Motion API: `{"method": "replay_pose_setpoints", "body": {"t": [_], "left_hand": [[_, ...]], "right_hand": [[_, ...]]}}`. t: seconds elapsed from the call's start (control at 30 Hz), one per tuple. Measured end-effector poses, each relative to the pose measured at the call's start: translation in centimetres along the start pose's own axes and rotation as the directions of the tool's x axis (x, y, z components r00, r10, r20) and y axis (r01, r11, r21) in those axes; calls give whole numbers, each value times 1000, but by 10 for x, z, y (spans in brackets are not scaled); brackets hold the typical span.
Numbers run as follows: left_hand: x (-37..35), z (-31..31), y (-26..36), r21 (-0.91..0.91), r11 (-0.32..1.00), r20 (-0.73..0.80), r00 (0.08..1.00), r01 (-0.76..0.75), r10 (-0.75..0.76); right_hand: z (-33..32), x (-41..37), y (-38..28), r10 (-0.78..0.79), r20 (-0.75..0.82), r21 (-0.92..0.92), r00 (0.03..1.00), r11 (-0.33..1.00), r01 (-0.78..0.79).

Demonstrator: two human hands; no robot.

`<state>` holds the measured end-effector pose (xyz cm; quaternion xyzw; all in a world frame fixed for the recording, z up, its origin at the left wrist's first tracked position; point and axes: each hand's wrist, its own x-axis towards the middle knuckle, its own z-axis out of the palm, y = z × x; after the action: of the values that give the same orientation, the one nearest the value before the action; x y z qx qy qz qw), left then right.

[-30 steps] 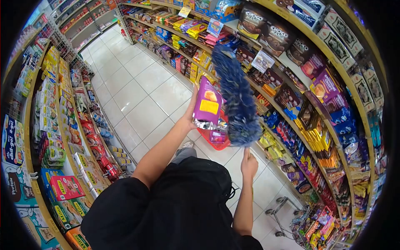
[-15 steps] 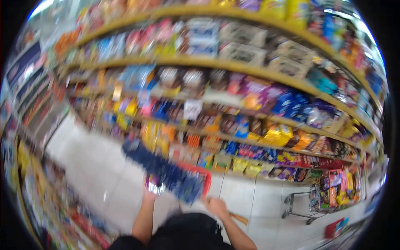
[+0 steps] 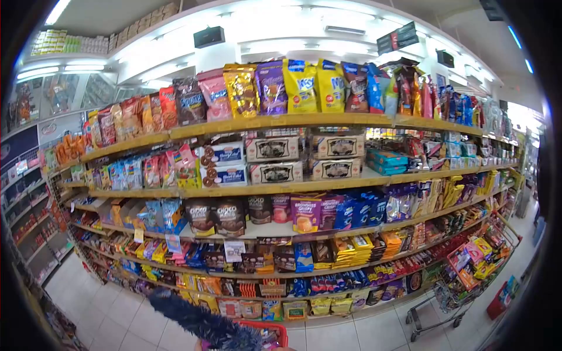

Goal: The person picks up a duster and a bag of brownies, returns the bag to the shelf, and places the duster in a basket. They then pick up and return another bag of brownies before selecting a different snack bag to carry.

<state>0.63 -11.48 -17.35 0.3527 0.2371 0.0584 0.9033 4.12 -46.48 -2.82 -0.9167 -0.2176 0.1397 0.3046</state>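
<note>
A dark blue fluffy duster [image 3: 202,320] slants across the bottom of the view, its tip toward the left. Under and beside its right end is a red basket [image 3: 283,334] with packets partly visible inside. Only a sliver of my right hand [image 3: 284,349] shows at the lower edge, close to the basket's rim; its fingers are cut off by the frame. My left hand is out of sight below the duster. In front stand shelves of packaged snacks, including brown Choco Mania pouches [image 3: 230,217] and a purple Brownies Crispy pouch [image 3: 306,214].
A metal shopping cart [image 3: 451,295] loaded with colourful packets stands at the right, with a red bin or basket [image 3: 501,299] beyond it. Yellow-edged shelves [image 3: 281,188] curve across the view. More shelving [image 3: 26,205] lines the left, above a white tiled floor [image 3: 111,307].
My view has tilted up and steadied, so the duster and basket sit lower in the frame. Both hands were visible before; now they are almost entirely below the edge.
</note>
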Motion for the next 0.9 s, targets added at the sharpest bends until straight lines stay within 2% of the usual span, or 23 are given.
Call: {"method": "replay_pose_setpoints", "body": {"t": [0.07,0.1,0.13,0.17,0.2,0.23,0.33,0.37,0.4,0.43,0.47,0.5,0.53,0.57,0.63,0.67,0.7,0.77,0.8,0.87,0.9], "left_hand": [[12,3,8,-342,939,138,990,44,3],[-4,34,20,-370,923,161,986,105,-48],[-19,64,31,-397,903,184,978,166,-99],[-33,97,33,-400,904,221,973,154,-68],[-6,42,13,-120,986,160,983,114,-95],[-5,36,11,-169,980,105,991,104,-87],[-20,77,16,-377,918,-3,991,125,-136],[15,48,-3,-397,901,184,977,172,-105],[-7,76,16,-361,913,148,978,192,-148],[-44,125,44,-281,948,-32,986,148,-163],[-26,110,35,-364,915,220,971,175,-98],[-10,90,24,-325,934,189,978,151,-92],[20,53,6,-417,892,163,980,176,-117],[39,27,-11,-507,839,146,979,198,-143],[-14,71,23,-544,811,112,976,215,-184],[-37,83,37,-565,795,92,974,222,-206],[-2,31,-6,-452,870,181,975,198,-128],[-21,30,1,-491,817,435,898,302,-70],[-34,40,18,-519,787,438,894,333,-89],[-44,51,51,-483,829,257,951,283,-175],[-47,48,60,-464,845,157,963,267,-218]], "right_hand": [[-3,2,-1,67,39,5,997,998,-67],[-4,0,2,104,71,-4,992,995,-104],[-7,9,13,113,145,-30,983,994,-110],[-9,21,26,119,234,-65,965,992,-107],[-10,29,32,121,200,-82,972,991,-107],[-8,27,31,112,184,-96,977,991,-96],[-24,22,22,3,156,-35,988,999,3],[-31,20,20,-27,115,-31,993,999,31],[-36,22,17,-28,80,-69,996,997,33],[-40,24,14,-23,30,-100,999,995,26],[-41,26,6,9,59,-123,998,992,-2],[-41,31,-6,52,77,-145,996,989,-40],[-39,32,-14,102,85,-168,991,982,-87],[-33,33,-18,78,116,-171,990,984,-57],[-15,48,-24,14,165,-169,986,985,15],[-3,53,-26,-112,63,-122,992,985,119],[5,61,-33,-109,64,-101,992,988,116],[18,79,-54,-93,64,-50,994,994,97],[27,84,-60,-101,45,-35,994,994,103],[41,96,-74,-121,1,-9,993,993,121],[46,96,-81,-112,31,-8,993,994,112]]}}
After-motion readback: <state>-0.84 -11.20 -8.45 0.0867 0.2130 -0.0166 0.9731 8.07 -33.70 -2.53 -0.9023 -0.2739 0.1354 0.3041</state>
